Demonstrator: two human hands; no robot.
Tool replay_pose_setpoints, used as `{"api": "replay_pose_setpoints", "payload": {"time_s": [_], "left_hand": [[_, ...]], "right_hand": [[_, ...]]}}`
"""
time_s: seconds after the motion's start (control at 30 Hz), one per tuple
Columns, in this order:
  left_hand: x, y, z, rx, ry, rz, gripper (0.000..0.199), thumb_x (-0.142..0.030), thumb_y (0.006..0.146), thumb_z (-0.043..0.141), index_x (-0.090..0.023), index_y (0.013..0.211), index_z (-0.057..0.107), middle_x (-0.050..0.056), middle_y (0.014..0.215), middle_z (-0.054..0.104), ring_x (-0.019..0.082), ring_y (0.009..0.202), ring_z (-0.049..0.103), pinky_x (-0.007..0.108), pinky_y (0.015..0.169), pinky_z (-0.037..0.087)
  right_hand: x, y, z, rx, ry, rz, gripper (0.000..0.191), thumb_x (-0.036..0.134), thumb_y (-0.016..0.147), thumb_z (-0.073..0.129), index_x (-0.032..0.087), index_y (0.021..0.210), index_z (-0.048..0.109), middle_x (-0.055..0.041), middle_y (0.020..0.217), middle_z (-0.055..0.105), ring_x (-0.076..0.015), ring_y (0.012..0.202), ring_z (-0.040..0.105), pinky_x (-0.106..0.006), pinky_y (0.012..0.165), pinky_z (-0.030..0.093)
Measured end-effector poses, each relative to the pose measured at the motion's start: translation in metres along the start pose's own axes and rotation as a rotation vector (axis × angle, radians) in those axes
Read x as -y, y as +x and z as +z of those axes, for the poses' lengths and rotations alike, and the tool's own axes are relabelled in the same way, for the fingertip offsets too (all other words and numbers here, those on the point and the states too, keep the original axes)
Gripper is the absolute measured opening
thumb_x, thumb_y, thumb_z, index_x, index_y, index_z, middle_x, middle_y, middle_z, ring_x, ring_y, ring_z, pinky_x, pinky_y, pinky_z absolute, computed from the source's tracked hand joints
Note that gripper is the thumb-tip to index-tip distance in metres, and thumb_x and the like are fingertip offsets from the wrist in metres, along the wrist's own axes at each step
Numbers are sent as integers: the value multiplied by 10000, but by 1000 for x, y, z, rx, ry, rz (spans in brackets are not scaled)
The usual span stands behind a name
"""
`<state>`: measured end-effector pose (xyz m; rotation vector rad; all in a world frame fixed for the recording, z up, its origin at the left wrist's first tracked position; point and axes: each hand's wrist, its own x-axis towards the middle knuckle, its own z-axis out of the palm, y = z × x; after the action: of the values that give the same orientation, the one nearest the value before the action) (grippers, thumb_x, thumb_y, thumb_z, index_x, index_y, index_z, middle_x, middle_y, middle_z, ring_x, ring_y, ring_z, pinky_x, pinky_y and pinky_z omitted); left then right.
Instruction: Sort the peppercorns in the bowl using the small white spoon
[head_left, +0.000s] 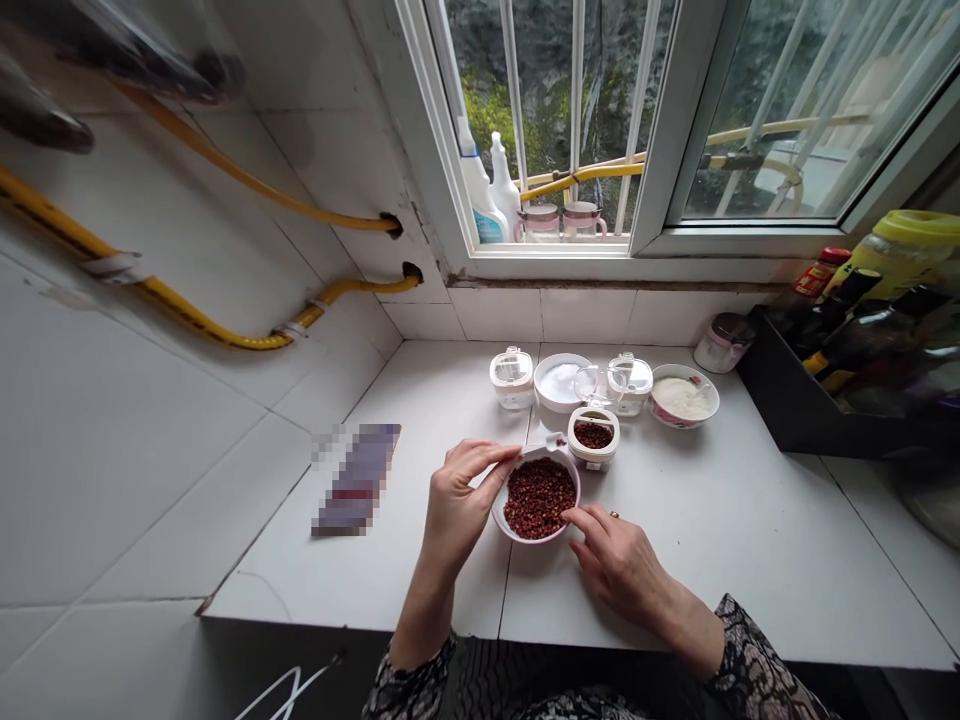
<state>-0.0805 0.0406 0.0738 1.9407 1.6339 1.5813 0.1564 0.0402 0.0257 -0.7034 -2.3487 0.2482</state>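
My left hand [465, 495] pinches a small white spoon [541, 446] by its handle. The spoon's tip, with a few dark red bits on it, is above the far rim of a bowl, beside an open seasoning jar [593, 455]. That bowl [534, 540] is white with a pinkish rim and holds dark red dried peppercorns [541, 498]. At its near right rim, my right hand [619, 560] grips the edge between index finger and thumb. More of the red peppercorns show inside the jar, whose clear lid stands raised.
Behind are two lidded jars [512, 380] [630, 385], a bowl of white grains [562, 400] and a patterned bowl of pale powder [686, 415]. A black bottle box [795, 425] stands right, near a brown-lidded jar [724, 343]. A blurred purple packet [360, 480] lies left.
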Motion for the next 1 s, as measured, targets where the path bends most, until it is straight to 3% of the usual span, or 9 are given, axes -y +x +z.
{"api": "replay_pose_setpoints", "payload": {"time_s": [0.13, 0.23, 0.33, 0.47, 0.6, 0.67, 0.8, 1.0], "left_hand": [[-14, 16, 24, -15, 90, 238, 178, -163, 961, 623, -223, 1047, 767, 31, 894, 788, 205, 897, 666, 356, 832, 538], [-21, 19, 40, 43, 211, 445, 258, -88, 973, 539, -191, 1089, 745, 49, 941, 795, 223, 919, 661, 378, 860, 500], [-22, 16, 44, 42, 252, 530, 267, -84, 976, 520, -186, 1107, 729, 56, 955, 795, 234, 926, 665, 402, 897, 468], [-17, 9, 24, -50, 195, 398, 230, -89, 962, 577, -210, 1081, 730, 36, 925, 788, 215, 919, 666, 378, 882, 483], [-1, -7, -5, 41, 173, 204, 170, -186, 954, 643, -263, 1055, 756, 6, 887, 784, 203, 871, 687, 366, 837, 503], [7, -16, -11, 106, 184, 136, 160, -214, 955, 638, -279, 1011, 772, 0, 869, 781, 201, 854, 696, 374, 839, 508], [16, -30, 1, 168, 198, 59, 176, -208, 939, 623, -282, 963, 781, 8, 861, 786, 208, 855, 707, 437, 942, 504], [18, -33, 18, 143, 158, 42, 182, -199, 939, 607, -269, 942, 775, 18, 854, 787, 205, 847, 723, 469, 974, 498]], "right_hand": [[0, 1, 1, -5, -5, 4, 305, 122, 1010, 386, 165, 1296, 483, -106, 994, 695, -186, 723, 674, -283, 607, 556], [1, 1, 1, -10, -17, 5, 305, 115, 1002, 385, 162, 1285, 488, -102, 971, 691, -191, 708, 673, -289, 596, 556], [1, 1, 1, -6, -21, 9, 301, 114, 1000, 390, 161, 1279, 492, -102, 966, 693, -195, 708, 677, -296, 601, 561], [1, 1, 1, -5, -18, 3, 302, 122, 1005, 392, 165, 1288, 489, -112, 1006, 702, -194, 740, 689, -291, 620, 568], [1, 0, 0, 4, -9, 1, 306, 120, 1003, 399, 163, 1293, 487, -113, 1016, 705, -191, 749, 690, -287, 628, 570], [2, 0, -1, 7, -9, -7, 310, 117, 997, 404, 158, 1294, 484, -115, 1012, 706, -191, 743, 688, -286, 620, 568], [2, 1, -1, 6, -12, -3, 327, 109, 985, 413, 161, 1301, 478, -111, 999, 706, -192, 724, 684, -288, 610, 566], [1, 0, -1, 4, 5, 7, 334, 109, 990, 406, 171, 1311, 472, -106, 998, 699, -190, 732, 685, -285, 616, 572]]}}
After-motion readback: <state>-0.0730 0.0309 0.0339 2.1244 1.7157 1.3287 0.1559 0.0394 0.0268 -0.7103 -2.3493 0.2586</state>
